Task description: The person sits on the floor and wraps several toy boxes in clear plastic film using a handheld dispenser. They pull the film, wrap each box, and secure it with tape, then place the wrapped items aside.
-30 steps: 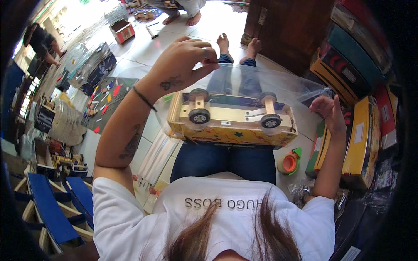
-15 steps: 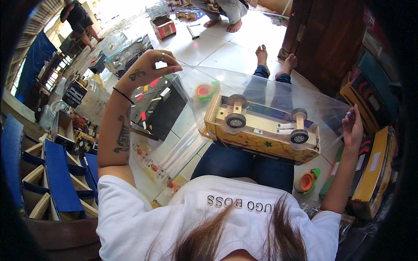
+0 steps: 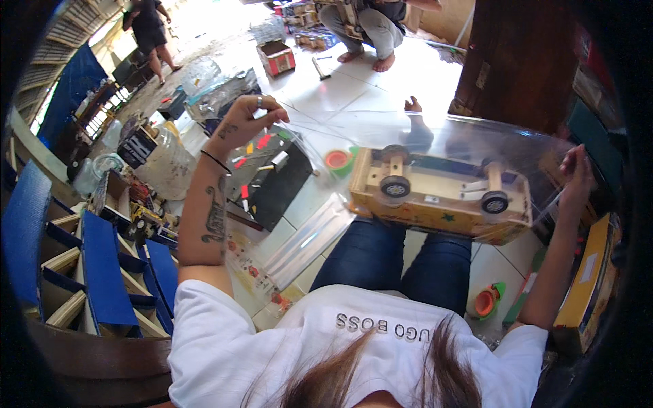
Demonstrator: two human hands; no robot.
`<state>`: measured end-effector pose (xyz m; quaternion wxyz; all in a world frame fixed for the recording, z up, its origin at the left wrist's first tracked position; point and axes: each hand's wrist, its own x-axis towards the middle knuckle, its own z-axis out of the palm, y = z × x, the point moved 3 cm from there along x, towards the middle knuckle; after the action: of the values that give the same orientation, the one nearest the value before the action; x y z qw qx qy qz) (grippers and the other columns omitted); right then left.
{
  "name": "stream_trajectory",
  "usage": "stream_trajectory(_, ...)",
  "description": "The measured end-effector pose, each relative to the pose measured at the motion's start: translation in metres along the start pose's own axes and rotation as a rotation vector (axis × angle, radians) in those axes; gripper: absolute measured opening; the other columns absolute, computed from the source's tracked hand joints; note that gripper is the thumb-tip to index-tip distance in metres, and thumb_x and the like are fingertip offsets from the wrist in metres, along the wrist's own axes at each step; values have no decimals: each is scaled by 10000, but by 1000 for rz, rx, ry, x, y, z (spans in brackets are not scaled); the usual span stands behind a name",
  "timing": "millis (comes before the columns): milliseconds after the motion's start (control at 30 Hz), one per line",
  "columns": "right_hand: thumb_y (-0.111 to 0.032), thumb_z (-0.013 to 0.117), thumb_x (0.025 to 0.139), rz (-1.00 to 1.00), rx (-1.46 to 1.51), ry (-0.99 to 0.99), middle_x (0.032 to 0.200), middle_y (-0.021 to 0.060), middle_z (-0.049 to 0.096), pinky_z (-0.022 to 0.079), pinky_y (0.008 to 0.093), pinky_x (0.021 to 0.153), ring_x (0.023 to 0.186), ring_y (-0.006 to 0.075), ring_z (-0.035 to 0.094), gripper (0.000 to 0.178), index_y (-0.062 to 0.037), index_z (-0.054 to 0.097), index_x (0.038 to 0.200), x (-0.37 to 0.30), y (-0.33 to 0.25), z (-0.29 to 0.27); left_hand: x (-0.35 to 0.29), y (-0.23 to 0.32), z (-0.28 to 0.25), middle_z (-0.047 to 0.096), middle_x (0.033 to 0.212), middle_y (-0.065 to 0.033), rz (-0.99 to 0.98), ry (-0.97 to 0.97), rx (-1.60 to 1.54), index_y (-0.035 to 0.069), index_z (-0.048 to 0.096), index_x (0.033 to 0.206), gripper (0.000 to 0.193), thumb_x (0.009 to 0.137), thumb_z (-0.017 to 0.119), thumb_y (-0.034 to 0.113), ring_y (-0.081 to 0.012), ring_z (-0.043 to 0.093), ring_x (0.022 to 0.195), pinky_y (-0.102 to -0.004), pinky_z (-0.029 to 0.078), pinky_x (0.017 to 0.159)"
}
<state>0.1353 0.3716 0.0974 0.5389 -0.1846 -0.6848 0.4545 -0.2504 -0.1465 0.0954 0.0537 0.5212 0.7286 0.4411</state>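
Note:
My left hand [image 3: 257, 115] is raised at the left, thumb and fingers pinching one corner of a clear plastic sheet [image 3: 476, 129]. Out to the right, my right hand [image 3: 575, 171] is closed on the sheet's other side, a little blurred. The film stretches between both hands. Over my lap lies a wooden toy truck [image 3: 469, 224], turned over with its black wheels upward and a yellow, patterned side toward me. Plastic overlaps the toy; whether it is wrapped in it or only covered, I cannot tell.
A black panel [image 3: 282, 194] with coloured bits and an orange tape roll [image 3: 337, 160] lie left of the toy; another tape roll [image 3: 485, 300] is right of my legs. Blue dividers [image 3: 102, 272] stand at left, a yellow box [image 3: 585, 282] at right. A person [image 3: 367, 30] crouches ahead.
The view has shifted. My right hand has risen and moved outward with the sheet, and the toy truck sits slightly farther from my body. Both hands keep their hold.

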Motion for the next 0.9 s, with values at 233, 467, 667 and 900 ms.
stream_trajectory(233, -310, 494, 995, -815, -432, -79, 815, -19, 571, 387, 190, 563, 620, 55, 459, 328, -111, 613, 1228, 74, -142, 90, 21, -19, 31, 614, 1062, -72, -143, 45, 160, 36, 685, 1019, 252, 871, 688, 240, -161, 571, 990, -313, 463, 884)
stream_trajectory(467, -233, 567, 955, -847, -387, -780, 663, 74, 609, 439, 271, 544, 595, 116, 554, 252, -19, 681, 885, -1, -164, 233, 134, 101, 213, 496, 1248, -293, 441, 28, -133, -83, 354, 1335, 1171, 521, 852, 596, -353, 481, 1209, -382, 372, 1030)
stream_trajectory(667, -348, 538, 954, -603, -619, -1030, 613, 120, 593, 431, 375, 566, 537, 247, 544, 418, -19, 640, 717, -36, -121, 236, 128, 116, 307, 652, 1076, -212, 154, -47, -428, -19, 613, 1142, 709, 738, 741, 549, -335, 618, 1036, -386, 470, 912)
stream_trajectory(900, -407, 481, 948, -541, -678, -1265, 661, 95, 651, 509, 418, 643, 640, 281, 642, 458, -93, 693, 691, -76, -71, 274, 87, 76, 320, 684, 985, -135, -26, -5, -617, 9, 640, 1139, 433, 978, 472, 374, -201, 623, 922, -341, 471, 811)
